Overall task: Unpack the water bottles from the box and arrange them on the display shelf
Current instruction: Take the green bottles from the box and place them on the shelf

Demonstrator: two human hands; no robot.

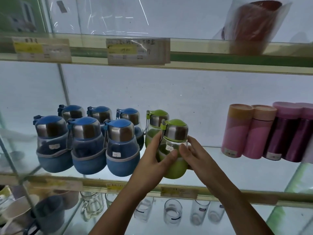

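Note:
A green water bottle [174, 133] with a steel collar and green cap stands at the front of the glass display shelf [237, 168]. My left hand [152, 160] grips its left side and my right hand [191, 153] grips its right side, thumbs across the clear middle with a price sticker. A second green bottle [156, 119] stands just behind it. Several blue bottles [86, 143] of the same shape stand in two rows to the left. The box is out of view.
Pink and purple cylindrical flasks [264, 133] stand at the shelf's right. The shelf above carries price tags [138, 51] and a wrapped red cup [250, 26]. Below are drinking glasses [172, 211] and mugs [49, 212]. Bare glass lies between the green bottles and flasks.

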